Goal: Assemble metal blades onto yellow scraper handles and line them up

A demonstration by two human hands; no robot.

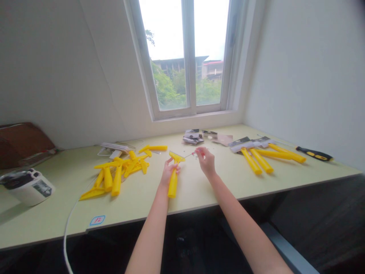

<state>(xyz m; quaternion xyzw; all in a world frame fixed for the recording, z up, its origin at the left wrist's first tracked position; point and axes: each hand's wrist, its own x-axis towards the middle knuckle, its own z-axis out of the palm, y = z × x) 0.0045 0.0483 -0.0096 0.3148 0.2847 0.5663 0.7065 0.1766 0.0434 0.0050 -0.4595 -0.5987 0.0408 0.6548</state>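
My left hand [168,173] is closed around the neck of a yellow scraper [172,186], its handle pointing toward me and its wide head facing away. Pinched in the fingers of my right hand [207,163] is a small screwdriver [193,153] with a reddish handle. Its thin shaft points left, and the tip is at the right end of the scraper's head; whether it touches a screw is too small to tell. Tiny dark bits lie on the table just beyond my right hand.
On the table [148,203], a pile of yellow scrapers [116,179] lies left. Yellow-handled scrapers with packaged heads [262,161] lie right, beside a black-and-yellow screwdriver [313,153]. Small packets [193,137] are at the back. A white container [34,190], cardboard box [24,144] and white cable [68,222] are left.
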